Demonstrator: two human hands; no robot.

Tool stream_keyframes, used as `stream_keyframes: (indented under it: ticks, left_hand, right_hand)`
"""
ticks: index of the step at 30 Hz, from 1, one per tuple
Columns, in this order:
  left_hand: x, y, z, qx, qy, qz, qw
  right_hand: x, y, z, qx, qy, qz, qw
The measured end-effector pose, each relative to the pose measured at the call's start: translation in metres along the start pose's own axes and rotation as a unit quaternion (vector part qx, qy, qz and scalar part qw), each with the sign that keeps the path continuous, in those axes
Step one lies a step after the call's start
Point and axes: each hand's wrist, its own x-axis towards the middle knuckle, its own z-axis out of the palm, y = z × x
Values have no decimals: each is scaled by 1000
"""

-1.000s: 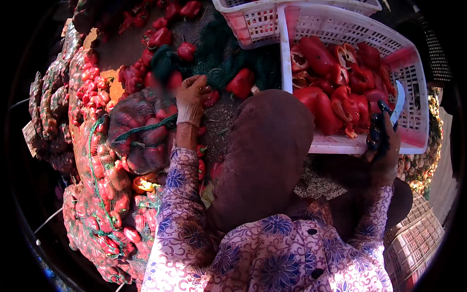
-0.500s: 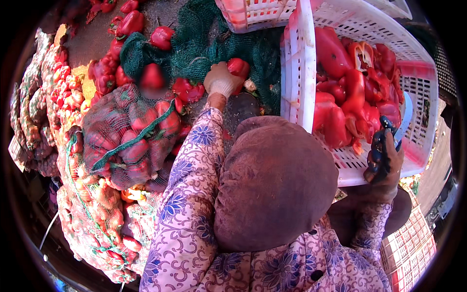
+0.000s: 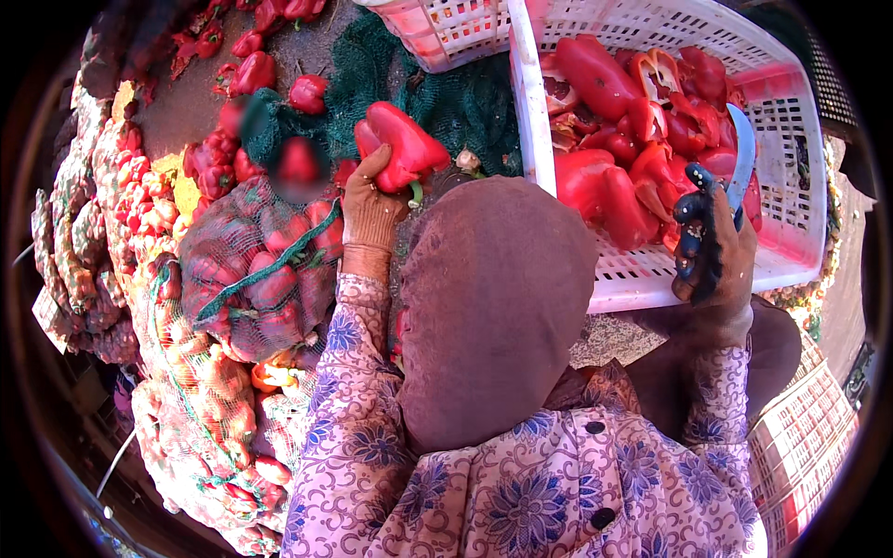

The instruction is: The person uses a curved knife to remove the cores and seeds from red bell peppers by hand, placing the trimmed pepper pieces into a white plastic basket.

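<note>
My left hand (image 3: 372,186), in a light knitted glove, is closed on a red bell pepper (image 3: 400,144) with a green stem, raised beside a mesh sack of peppers (image 3: 260,270). My right hand (image 3: 709,244), its fingers dark blue-black, is wrapped round the handle of a curved knife (image 3: 744,149), blade pointing up, at the right front of a white slotted crate (image 3: 777,251). Cut red peppers (image 3: 614,191) lie heaped in that crate.
Green netting (image 3: 363,70) and loose red peppers (image 3: 251,70) lie on the ground ahead. Stuffed mesh sacks (image 3: 195,391) line the left side. Another crate (image 3: 433,23) stands at the back, stacked crates (image 3: 800,437) at lower right. My brown-clad knee (image 3: 488,298) fills the middle.
My left hand reached forward to a red pepper on the ground, took hold of it, and has drawn back toward me, lifting it. My right hand still holds the knife by the crate.
</note>
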Motion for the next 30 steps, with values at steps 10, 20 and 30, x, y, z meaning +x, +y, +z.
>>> stream_keyframes:
  ticks: [10,20,30]
  left_hand:
    - [-88,32,219,267,-199,220,917]
    - [-112,-90,294,515,-127,356,770]
    - [-73,-98,295,433,-172,368,805]
  right_hand:
    - [-32,-83,-5,44,19,-225,973]
    - [-41,-72,-27,166,44,-136,976]
    - [-67,-28,-23,168,-199,136,956]
